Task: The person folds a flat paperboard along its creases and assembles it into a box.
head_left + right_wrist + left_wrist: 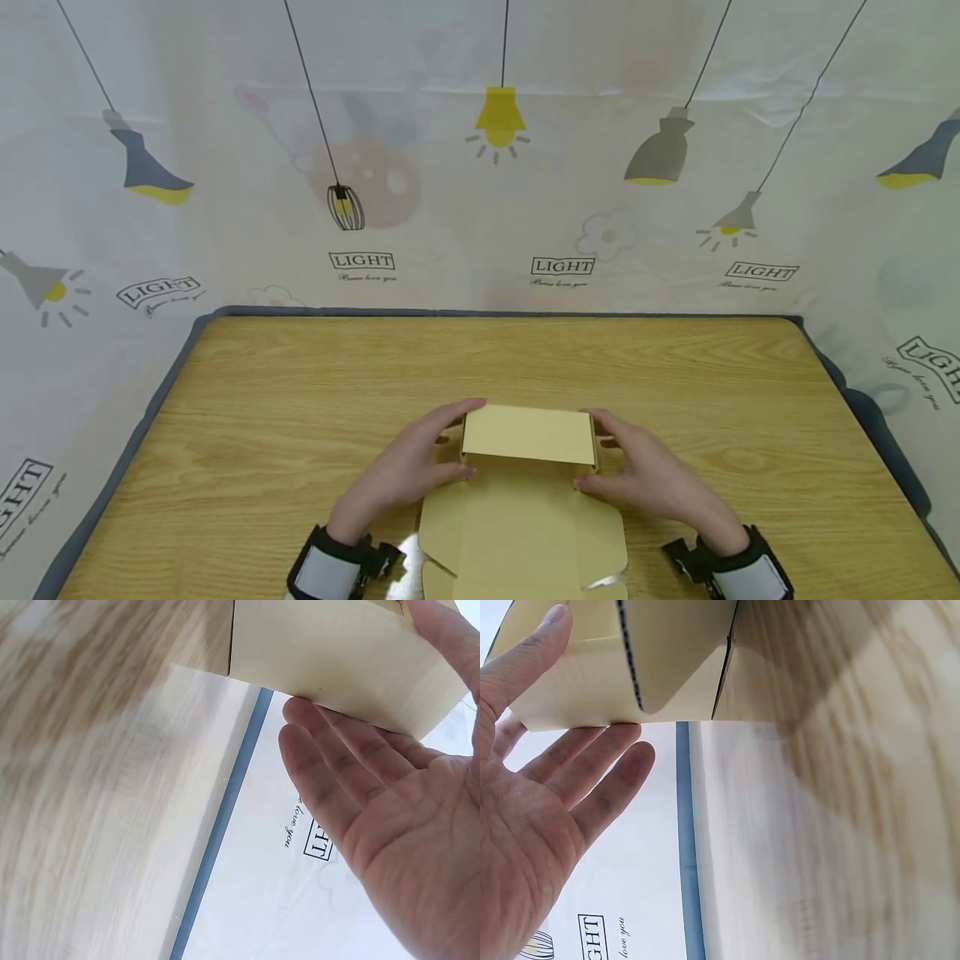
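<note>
A partly folded yellow-tan cardboard box [521,525] lies at the table's near side. Its far end stands up with a folded panel [528,433] on top, while side flaps [446,525] spread out nearer the body. My left hand [408,467] holds the raised end's left corner, thumb in front and fingers behind. At the right corner my right hand [641,462] grips it likewise. In the left wrist view, the thumb [532,660] lies over the cardboard, whose cut edge shows corrugation. Fingertips [304,712] touch the box's far wall in the right wrist view.
The wood-grain table [300,375] has a dark blue-grey border along its far and side edges. A white curtain [450,50] printed with lamps surrounds it. Each wrist wears a black strap, and a bright glare patch [407,567] sits left of the box.
</note>
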{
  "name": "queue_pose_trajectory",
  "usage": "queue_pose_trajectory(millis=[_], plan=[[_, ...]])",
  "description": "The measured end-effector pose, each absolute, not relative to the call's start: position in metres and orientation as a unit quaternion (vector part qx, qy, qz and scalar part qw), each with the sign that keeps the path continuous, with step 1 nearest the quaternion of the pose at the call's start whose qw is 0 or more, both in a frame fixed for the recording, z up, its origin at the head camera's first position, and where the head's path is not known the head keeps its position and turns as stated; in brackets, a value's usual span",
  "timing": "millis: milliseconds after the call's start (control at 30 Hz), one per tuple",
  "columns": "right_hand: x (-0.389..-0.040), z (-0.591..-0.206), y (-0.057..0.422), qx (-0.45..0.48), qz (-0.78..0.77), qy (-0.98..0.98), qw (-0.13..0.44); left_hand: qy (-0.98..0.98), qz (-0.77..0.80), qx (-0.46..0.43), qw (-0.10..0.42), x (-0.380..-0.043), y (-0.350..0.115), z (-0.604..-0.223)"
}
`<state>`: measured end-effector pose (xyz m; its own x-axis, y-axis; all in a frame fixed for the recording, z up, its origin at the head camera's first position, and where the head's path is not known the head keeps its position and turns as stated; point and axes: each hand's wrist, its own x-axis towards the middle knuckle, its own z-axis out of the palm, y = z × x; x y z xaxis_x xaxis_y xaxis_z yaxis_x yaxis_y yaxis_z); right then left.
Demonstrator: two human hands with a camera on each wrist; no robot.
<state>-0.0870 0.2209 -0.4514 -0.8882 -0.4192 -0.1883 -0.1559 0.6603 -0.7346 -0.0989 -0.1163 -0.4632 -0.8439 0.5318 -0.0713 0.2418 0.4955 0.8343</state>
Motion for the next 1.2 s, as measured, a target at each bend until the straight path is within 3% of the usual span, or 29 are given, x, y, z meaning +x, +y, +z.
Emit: queue_pose_trajectory(millis=[967,1200], plan=[[-0.0874,-0.4565,0.2211,-0.182,-0.327,0.911,0.171,0.878,0.458,0.108,0.083,-0.1039,-0.1204,-0.4647],[-0.0903,-0.4567,0.221,-0.132,-0.347,0.909,0.192,0.88,0.459,0.098,0.072,-0.1036,-0.1197,-0.4652]])
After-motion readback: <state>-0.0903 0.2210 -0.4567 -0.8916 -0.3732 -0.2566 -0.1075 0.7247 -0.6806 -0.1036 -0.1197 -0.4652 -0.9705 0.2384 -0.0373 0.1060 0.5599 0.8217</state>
